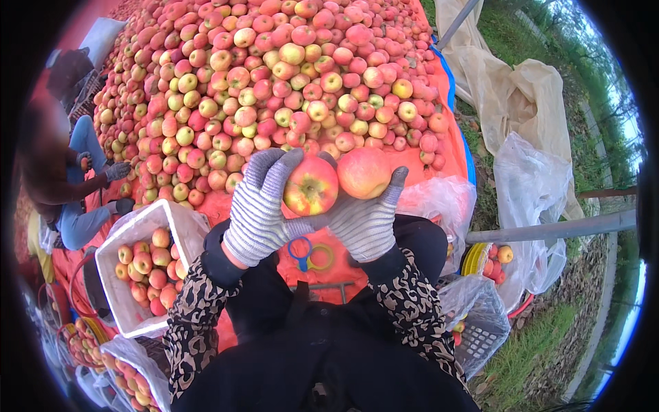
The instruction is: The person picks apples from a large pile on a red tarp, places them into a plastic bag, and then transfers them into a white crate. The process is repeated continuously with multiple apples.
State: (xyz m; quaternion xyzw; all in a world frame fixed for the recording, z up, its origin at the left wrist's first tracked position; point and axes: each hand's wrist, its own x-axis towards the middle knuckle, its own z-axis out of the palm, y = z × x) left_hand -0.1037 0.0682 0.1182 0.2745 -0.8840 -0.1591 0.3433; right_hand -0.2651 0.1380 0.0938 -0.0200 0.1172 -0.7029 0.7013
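Observation:
Both my hands wear striped grey-and-white knit gloves and are raised close together before a big heap of apples (pixel 274 75). My left hand (pixel 257 213) is closed round a red-and-yellow apple (pixel 311 184), one end of it facing me. In my right hand (pixel 364 223) rests a paler pink-orange apple (pixel 365 173), gripped between thumb and fingers. The two apples nearly touch. Below the hands, a blue ring (pixel 299 253) and a yellow ring (pixel 320 257) lie on the red sheet.
A white foam box (pixel 110 275) of apples stands left of my knees. Lined plastic crates (pixel 484 329) with apples are at the right, near a grey metal pole (pixel 549 228). Another gloved person (pixel 51 151) sits at the far left.

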